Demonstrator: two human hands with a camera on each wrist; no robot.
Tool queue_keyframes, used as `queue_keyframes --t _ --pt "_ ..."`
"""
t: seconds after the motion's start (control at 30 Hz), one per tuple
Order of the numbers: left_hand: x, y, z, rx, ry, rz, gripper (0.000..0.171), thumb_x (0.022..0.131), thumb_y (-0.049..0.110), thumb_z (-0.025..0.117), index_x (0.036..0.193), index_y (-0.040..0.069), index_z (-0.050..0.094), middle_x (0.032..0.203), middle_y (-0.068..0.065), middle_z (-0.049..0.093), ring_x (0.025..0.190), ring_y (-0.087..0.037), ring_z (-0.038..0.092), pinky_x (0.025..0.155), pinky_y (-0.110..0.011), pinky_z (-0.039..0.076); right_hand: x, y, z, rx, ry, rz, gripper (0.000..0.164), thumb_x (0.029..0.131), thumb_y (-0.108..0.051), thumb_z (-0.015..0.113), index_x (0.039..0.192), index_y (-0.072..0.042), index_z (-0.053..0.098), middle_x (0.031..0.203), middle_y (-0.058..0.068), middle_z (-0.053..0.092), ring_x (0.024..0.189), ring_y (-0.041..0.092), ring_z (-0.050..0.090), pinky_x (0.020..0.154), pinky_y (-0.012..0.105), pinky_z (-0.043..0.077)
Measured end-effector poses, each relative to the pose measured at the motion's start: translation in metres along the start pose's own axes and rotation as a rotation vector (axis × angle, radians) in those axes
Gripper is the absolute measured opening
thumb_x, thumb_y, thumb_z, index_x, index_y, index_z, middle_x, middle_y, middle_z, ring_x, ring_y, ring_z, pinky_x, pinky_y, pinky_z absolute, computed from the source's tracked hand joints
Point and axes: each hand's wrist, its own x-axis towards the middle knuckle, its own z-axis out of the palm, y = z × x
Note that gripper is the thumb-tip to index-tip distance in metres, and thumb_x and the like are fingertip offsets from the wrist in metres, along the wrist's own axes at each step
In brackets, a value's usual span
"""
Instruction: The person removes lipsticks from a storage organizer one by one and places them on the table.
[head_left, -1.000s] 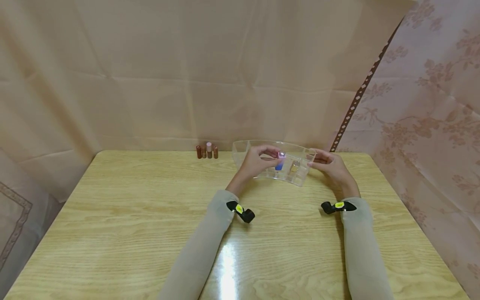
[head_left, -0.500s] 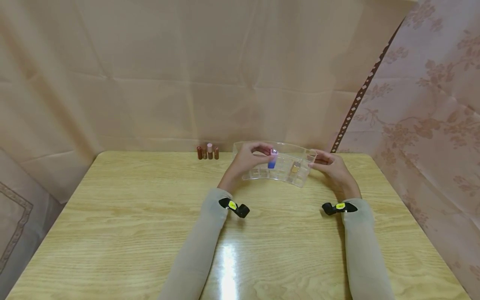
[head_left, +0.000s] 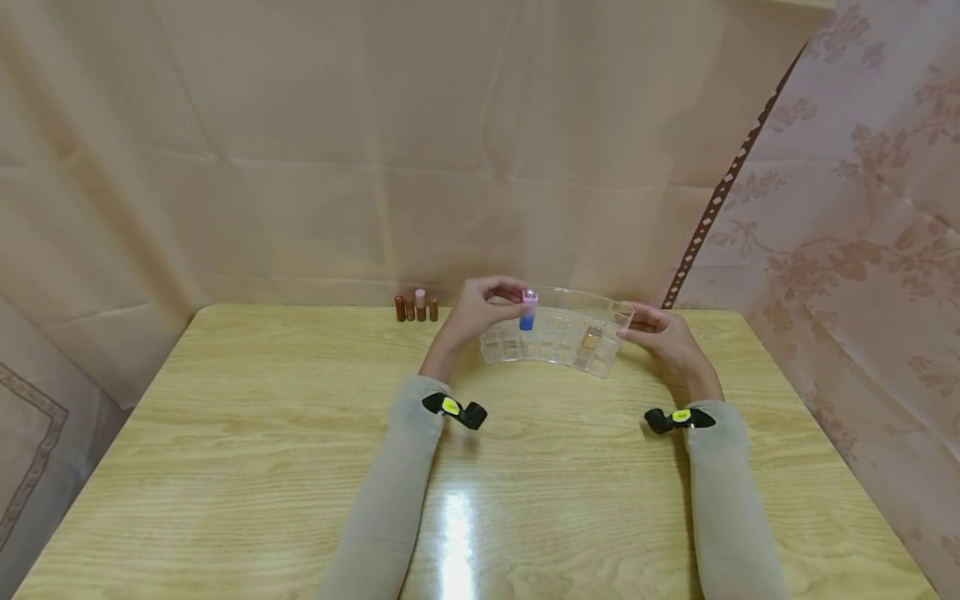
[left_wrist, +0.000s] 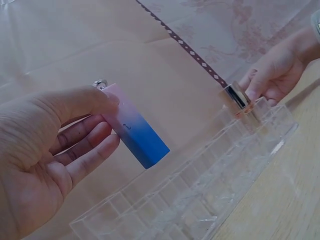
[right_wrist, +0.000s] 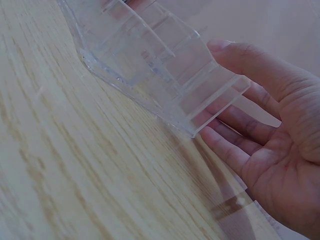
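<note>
My left hand [head_left: 477,315] pinches a pink-to-blue lipstick [head_left: 528,315] with a silver ornament on its end. The lipstick [left_wrist: 139,134] tilts in the left wrist view, held above the clear acrylic organizer [head_left: 555,356], apart from it. A gold lipstick [head_left: 592,337] stands in a compartment near the organizer's right end. At that end my right hand [head_left: 666,337] grips the organizer's side. The right wrist view shows the thumb of my right hand [right_wrist: 280,110] at the upper edge and the fingers behind the clear wall.
Several brown lipsticks [head_left: 409,308], one with a pale pink cap, stand in a row at the back edge of the wooden table [head_left: 285,417], left of the organizer. A beige curtain [head_left: 300,167] hangs behind, and a floral cloth [head_left: 862,233] hangs at the right.
My left hand has moved left and slightly up with the pink-to-blue lipstick, away from over the organizer's middle. My right hand keeps its grip on the organizer's end.
</note>
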Motion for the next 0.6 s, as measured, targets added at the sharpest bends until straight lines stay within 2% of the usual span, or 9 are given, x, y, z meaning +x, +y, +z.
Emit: queue_keyframes --t 0.27,0.6 --pt "-0.0005 0.0035 -0.0053 0.003 0.01 0.021 0.028 0.087 0.008 0.081 0.113 0.0 0.073 0.107 -0.016 0.074 0.094 -0.015 0.067 0.083 -0.024 0.058 0.001 0.0006 -0.0007 -0.016 0.001 -0.002 0.057 0.091 -0.005 0.075 0.143 0.005 0.052 0.114 -0.006 0.073 0.1 0.002 0.069 0.086 0.013 0.056" --pt "-0.0007 0.0038 -0.0094 -0.008 0.031 0.044 0.028 0.086 0.005 0.081 0.112 -0.002 0.073 0.106 -0.018 0.074 0.092 -0.013 0.067 0.082 -0.023 0.057 0.0 0.0036 0.0014 0.13 0.013 -0.002 0.05 0.089 0.004 0.074 0.136 0.002 0.059 0.109 -0.003 0.074 0.098 0.005 0.07 0.085 0.016 0.058"
